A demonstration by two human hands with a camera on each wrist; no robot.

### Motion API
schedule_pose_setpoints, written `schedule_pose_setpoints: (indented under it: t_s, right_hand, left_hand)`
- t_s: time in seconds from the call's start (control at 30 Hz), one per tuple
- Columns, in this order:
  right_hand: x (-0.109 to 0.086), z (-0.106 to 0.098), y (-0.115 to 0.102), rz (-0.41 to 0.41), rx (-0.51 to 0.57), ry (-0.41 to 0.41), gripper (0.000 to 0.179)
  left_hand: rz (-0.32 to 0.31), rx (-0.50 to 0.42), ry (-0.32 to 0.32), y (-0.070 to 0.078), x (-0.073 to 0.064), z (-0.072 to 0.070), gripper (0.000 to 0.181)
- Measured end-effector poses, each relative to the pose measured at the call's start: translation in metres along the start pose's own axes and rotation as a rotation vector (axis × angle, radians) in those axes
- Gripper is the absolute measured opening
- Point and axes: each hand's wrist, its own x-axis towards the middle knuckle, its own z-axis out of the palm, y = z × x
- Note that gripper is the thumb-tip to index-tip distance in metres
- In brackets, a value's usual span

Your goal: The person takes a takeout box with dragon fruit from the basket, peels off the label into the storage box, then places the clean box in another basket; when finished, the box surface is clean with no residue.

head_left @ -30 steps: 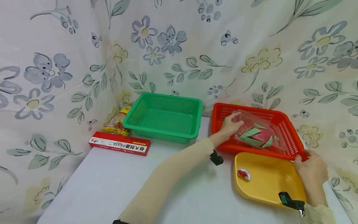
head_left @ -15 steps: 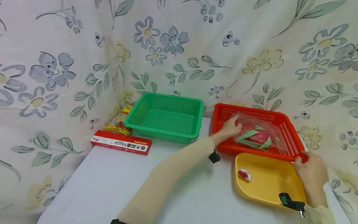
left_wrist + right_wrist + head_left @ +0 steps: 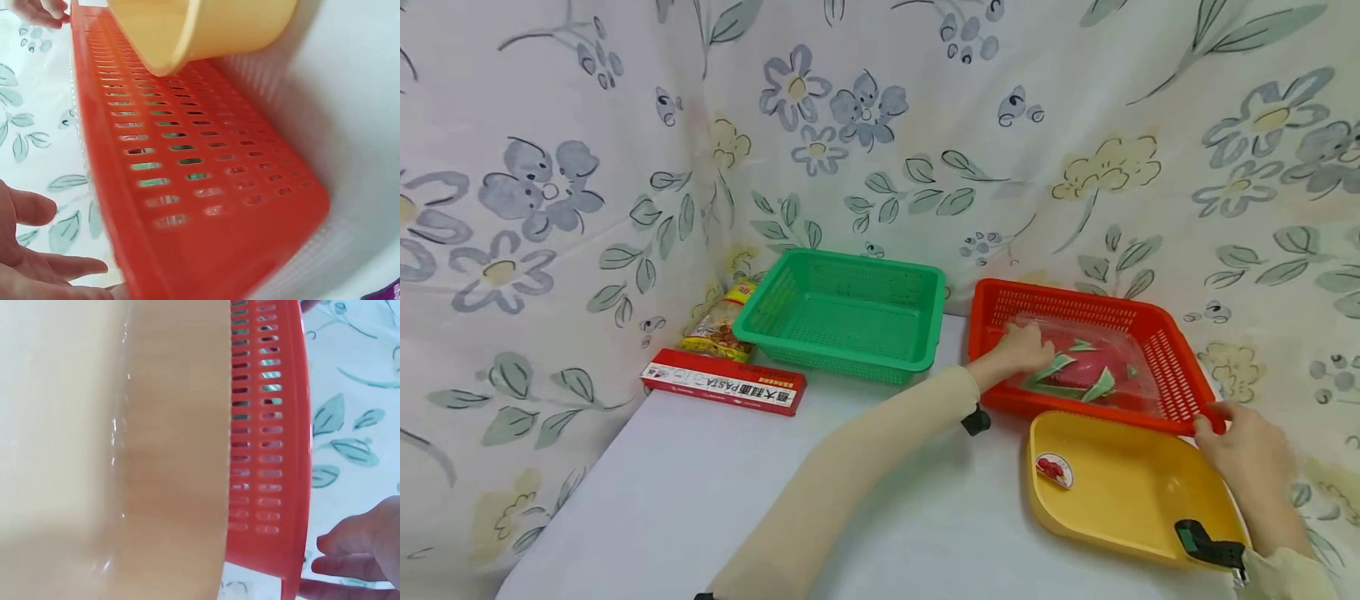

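A clear plastic bag with pink and green shapes lies inside the red basket. My left hand is over the bag's left end, reaching in past the basket's front. Its thumb and fingers look spread in the left wrist view, with nothing visible between them. At the basket's front right corner, my right hand holds the rim between thumb and fingers. The right wrist view shows those fingers beside the same rim. A yellow tub with a round fruit sticker stands just in front of the basket.
A green basket stands to the left at the back. Left of it are a yellow-topped food bag and a red pasta box. Flowered cloth hangs behind and beside the white table.
The clear bag's left end has come down into the basket, and the left hand has lowered with it. My right hand has shifted slightly right at the corner.
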Motion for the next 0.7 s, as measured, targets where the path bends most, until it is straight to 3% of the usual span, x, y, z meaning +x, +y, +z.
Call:
schedule_pose_setpoints:
  t_s: [0.17,0.33,0.5,0.7]
  right_hand:
    - [0.0,-0.004,-0.003,0.018,-0.006,-0.032,0.046]
    - [-0.006,0.002,-0.019,-0.054,-0.013,0.032,0.049]
    - [-0.011,0.007,-0.045,-0.123,-0.008,0.102,0.049]
    - [-0.015,0.005,-0.079,-0.163,0.052,0.128,0.049]
  left_hand:
    - [-0.011,0.053,-0.003,-0.001,-0.004,0.001,0.048]
    - [-0.005,0.111,-0.022,0.001,-0.009,0.0,0.058]
    - [0.091,0.113,-0.002,-0.004,-0.017,-0.01,0.064]
    - [0.244,0.133,0.069,-0.021,-0.033,-0.023,0.069]
